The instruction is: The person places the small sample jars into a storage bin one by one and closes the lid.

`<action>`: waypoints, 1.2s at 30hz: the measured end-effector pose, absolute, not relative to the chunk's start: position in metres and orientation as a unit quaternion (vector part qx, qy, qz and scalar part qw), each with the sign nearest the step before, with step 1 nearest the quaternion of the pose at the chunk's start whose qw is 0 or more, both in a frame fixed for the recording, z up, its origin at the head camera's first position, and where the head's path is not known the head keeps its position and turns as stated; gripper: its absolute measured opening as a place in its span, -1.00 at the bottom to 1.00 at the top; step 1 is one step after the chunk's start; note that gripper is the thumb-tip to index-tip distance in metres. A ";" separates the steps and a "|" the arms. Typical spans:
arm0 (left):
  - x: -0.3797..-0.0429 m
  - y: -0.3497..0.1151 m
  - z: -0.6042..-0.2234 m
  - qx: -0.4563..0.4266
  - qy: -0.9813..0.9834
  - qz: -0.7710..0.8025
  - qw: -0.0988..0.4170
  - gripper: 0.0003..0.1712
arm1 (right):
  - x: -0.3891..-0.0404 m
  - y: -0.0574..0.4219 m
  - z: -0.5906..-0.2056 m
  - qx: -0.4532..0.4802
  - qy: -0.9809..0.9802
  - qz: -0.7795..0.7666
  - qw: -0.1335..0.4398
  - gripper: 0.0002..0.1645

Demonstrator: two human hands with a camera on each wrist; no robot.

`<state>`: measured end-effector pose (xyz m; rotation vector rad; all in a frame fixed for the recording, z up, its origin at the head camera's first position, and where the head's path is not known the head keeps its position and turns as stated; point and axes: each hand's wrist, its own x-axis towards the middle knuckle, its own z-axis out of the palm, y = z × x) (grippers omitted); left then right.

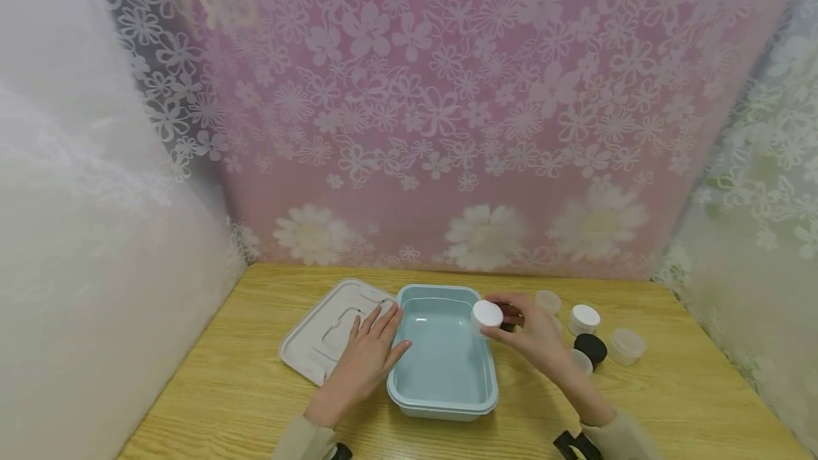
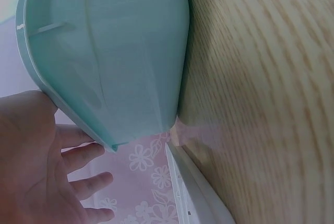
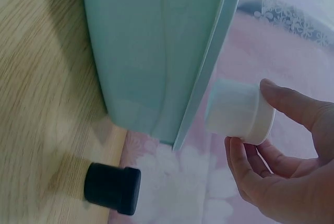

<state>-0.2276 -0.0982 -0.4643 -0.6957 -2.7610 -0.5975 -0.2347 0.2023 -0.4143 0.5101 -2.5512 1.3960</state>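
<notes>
A pale blue plastic tub (image 1: 447, 357) stands on the table between my hands. My right hand (image 1: 537, 336) holds a small white-lidded jar (image 1: 487, 314) over the tub's right rim, thumb and fingers around its lid. In the right wrist view the jar (image 3: 235, 110) has a translucent body, tipped sideways in that picture. My left hand (image 1: 367, 357) lies with fingers straight at the tub's left rim, partly above a white lid (image 1: 313, 343). From the left wrist, the fingers (image 2: 86, 187) show spread beside the rim.
To the right of the tub stand several small jars: a white-capped jar (image 1: 584, 319), a black jar (image 1: 591, 350) and a translucent jar (image 1: 627, 346) among them. Another black jar (image 3: 112, 187) stands near the tub. A flowered curtain (image 1: 409, 126) hangs behind the table (image 1: 224, 375).
</notes>
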 end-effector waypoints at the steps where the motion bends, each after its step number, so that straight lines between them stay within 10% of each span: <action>1: -0.228 -0.098 -0.464 -0.237 -0.943 -0.202 0.116 -0.29 | -0.234 0.200 -0.414 0.177 -0.858 0.475 0.088 -0.36; 36: -0.228 -0.099 -0.464 -0.249 -0.938 -0.127 0.206 -0.53 | -0.231 0.125 -0.445 0.336 -0.851 0.399 -0.057 -0.45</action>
